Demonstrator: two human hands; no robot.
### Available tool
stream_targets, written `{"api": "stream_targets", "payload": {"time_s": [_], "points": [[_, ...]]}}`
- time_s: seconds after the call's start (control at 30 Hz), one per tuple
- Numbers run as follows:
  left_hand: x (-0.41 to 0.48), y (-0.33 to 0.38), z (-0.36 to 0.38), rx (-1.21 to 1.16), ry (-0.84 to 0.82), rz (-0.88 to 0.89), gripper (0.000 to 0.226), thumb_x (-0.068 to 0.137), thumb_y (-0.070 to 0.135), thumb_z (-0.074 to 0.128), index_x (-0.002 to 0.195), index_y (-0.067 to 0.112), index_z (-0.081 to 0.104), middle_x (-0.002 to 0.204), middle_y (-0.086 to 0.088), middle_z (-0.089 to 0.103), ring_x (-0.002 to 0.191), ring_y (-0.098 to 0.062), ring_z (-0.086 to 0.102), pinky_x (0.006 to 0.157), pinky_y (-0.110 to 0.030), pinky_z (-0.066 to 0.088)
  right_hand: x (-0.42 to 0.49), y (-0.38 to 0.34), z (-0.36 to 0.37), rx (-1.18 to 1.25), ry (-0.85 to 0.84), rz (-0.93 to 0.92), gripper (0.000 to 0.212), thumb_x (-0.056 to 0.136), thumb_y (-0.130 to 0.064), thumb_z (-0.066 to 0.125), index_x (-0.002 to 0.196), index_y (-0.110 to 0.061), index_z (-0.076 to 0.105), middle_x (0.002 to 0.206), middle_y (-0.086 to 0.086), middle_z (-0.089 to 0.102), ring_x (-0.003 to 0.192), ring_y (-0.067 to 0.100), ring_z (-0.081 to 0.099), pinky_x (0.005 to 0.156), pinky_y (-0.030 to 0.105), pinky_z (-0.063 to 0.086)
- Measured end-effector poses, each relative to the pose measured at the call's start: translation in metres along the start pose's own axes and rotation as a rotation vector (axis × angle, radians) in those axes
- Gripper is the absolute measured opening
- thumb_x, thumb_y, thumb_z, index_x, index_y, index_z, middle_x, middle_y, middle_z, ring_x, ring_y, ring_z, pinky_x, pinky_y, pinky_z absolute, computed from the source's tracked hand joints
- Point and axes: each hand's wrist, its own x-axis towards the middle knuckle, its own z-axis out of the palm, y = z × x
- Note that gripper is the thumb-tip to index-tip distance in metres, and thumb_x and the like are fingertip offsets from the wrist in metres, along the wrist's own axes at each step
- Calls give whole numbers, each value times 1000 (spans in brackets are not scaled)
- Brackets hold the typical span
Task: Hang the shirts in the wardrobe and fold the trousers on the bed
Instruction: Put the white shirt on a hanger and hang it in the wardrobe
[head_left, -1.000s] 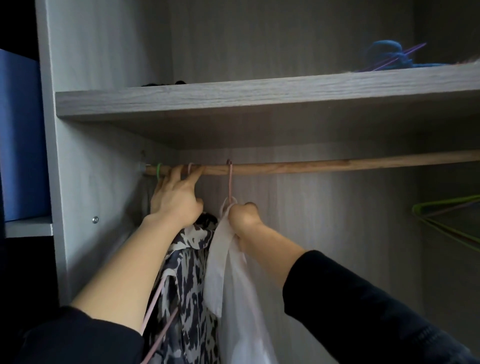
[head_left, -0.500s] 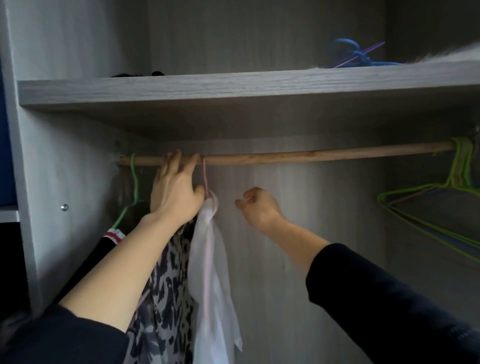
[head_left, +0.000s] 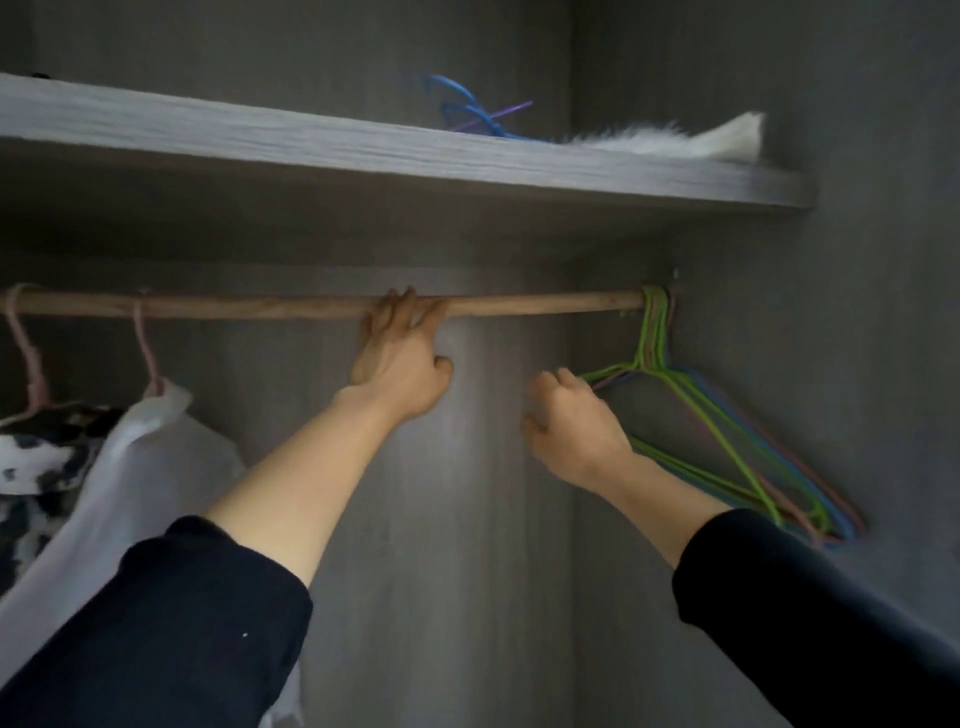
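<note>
Shirts hang at the lower left of the frame, two of them side by side on the wooden rail (head_left: 260, 306). The white shirt (head_left: 156, 457) is on a pink hanger (head_left: 145, 343), and the black-and-white patterned shirt (head_left: 41, 447) just left of it is on another pink hanger (head_left: 23, 353). Both garments hang with their long axis vertical, collars up at the hooks and cloth running down out of the bottom left corner. They touch along their near edges.

The rail lies level across the middle of the frame, under a grey shelf (head_left: 363, 150). The left hand (head_left: 400, 364) is at the centre of the frame, with its fingers straight and laid against the rail, the thumb apart below it, gripping nothing.

The right hand (head_left: 576, 431) is lower and to the right, seen from the back, its fingers bent towards a bunch of empty hangers (head_left: 727, 441). Its fingertips seem to meet the nearest green wire, but I cannot tell whether it grips it or is open. These green, blue and pink hangers hook over the right end of the rail and slant down towards the lower right.

On the shelf at the upper right lie blue hangers (head_left: 467, 114) and a white fluffy item (head_left: 675, 140).
</note>
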Motion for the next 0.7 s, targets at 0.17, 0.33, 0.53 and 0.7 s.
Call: {"api": "stream_targets", "payload": {"time_s": [0.17, 0.33, 0.53, 0.7], "points": [[25, 34, 31, 25, 69, 23, 70, 87, 30, 56, 149, 27, 24, 157, -5, 18, 145, -31, 5, 118, -46, 0, -1, 65, -19, -256, 85, 82, 27, 93, -24, 48, 116, -11, 50, 123, 9, 50, 121, 30, 44, 91, 40, 41], [35, 42, 50, 70, 240, 25, 69, 80, 27, 62, 144, 27, 36, 138, -10, 38, 131, -35, 25, 115, -50, 2, 9, 103, -31, -488, 85, 133, 41, 92, -21, 52, 130, -9, 44, 131, 10, 47, 124, 28, 41, 94, 40, 40], [36, 38, 59, 66, 329, 57, 74, 74, 23, 68, 142, 25, 40, 132, -14, 41, 125, -34, 26, 113, -50, 1, 17, 111, -33, -465, 23, 186, 33, 91, -13, 54, 123, -6, 56, 124, 13, 57, 117, 30, 52, 85, 37, 48], [36, 38, 63, 41, 342, 62, 75, 73, 22, 69, 143, 24, 39, 132, -14, 39, 126, -33, 24, 113, -48, -1, 22, 101, -41, -208, 43, 261, 15, 90, -19, 55, 99, -7, 59, 102, 15, 61, 99, 34, 61, 70, 33, 43]]}}
